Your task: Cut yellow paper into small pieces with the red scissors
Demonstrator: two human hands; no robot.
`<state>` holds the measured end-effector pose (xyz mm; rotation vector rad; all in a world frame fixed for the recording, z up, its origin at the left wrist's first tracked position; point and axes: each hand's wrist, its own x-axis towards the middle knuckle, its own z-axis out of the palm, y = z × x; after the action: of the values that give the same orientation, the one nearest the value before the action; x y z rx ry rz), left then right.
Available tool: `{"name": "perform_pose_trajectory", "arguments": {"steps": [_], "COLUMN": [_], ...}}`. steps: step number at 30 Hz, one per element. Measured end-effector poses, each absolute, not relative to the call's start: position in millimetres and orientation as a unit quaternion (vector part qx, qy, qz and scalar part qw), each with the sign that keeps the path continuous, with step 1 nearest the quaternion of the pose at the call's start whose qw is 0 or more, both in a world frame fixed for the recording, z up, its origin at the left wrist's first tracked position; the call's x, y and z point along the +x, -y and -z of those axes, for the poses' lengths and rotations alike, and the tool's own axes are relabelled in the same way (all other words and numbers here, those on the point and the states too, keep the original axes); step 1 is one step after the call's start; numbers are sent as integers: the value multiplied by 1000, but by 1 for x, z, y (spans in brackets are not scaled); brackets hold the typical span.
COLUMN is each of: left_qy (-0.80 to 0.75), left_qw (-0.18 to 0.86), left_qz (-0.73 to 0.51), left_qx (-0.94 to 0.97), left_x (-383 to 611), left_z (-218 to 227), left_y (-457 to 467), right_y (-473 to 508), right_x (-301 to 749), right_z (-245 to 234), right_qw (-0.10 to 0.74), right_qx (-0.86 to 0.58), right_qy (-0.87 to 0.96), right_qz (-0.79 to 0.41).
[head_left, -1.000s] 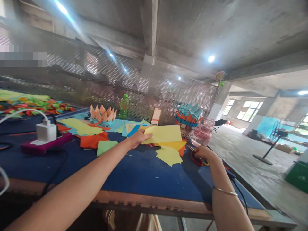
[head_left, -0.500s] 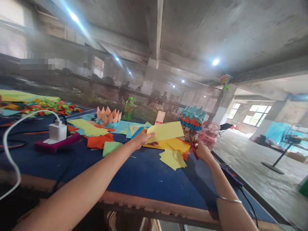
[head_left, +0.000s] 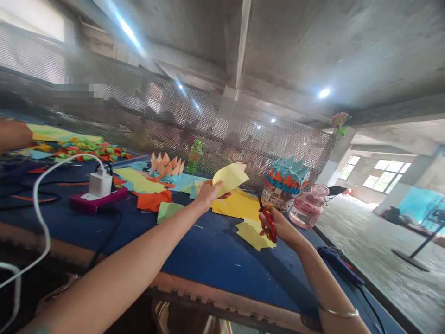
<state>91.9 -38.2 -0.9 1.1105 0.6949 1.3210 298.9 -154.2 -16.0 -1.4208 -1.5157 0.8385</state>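
Observation:
My left hand (head_left: 207,193) pinches a yellow paper sheet (head_left: 230,178) and holds it raised above the blue table (head_left: 215,250). My right hand (head_left: 278,226) is closed round red-handled scissors (head_left: 267,216), whose blades point up towards the sheet. More yellow paper (head_left: 239,205) lies flat under the raised sheet, and smaller yellow pieces (head_left: 253,233) lie just left of my right hand.
Orange (head_left: 153,200) and green (head_left: 167,211) paper scraps, a folded orange paper crown (head_left: 166,166), a green bottle (head_left: 193,157), a basket with blue and orange paper (head_left: 285,183), a pink jar (head_left: 308,208). At left, a purple power strip (head_left: 98,200) carries a white charger (head_left: 99,183). A mesh screen stands behind.
My left hand has lifted the yellow sheet off the pile. My right hand has picked the scissors up from the table and brought them towards the sheet. The camera has turned left.

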Motion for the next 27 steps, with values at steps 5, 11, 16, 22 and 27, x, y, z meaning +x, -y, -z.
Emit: {"name": "perform_pose_trajectory", "arguments": {"steps": [5, 11, 16, 22, 27], "left_qy": [-291, -254, -228, -225, -214], "left_qw": [594, 621, 656, 652, 659], "left_qz": [-576, -541, -501, -484, -488], "left_qx": [481, 508, 516, 539, 530], "left_x": [94, 99, 102, 103, 106], "left_z": [-1, 0, 1, 2, 6], "left_y": [43, 51, 62, 69, 65], "right_y": [158, 157, 158, 158, 159], "right_x": [289, 276, 271, 271, 270], "right_z": [18, 18, 17, 17, 16], "right_qw": [388, 384, 374, 392, 394], "right_qx": [-550, -523, -527, -520, -518], "right_qy": [651, 686, 699, 699, 700], "right_qz": [-351, -329, -307, -296, -294]}}
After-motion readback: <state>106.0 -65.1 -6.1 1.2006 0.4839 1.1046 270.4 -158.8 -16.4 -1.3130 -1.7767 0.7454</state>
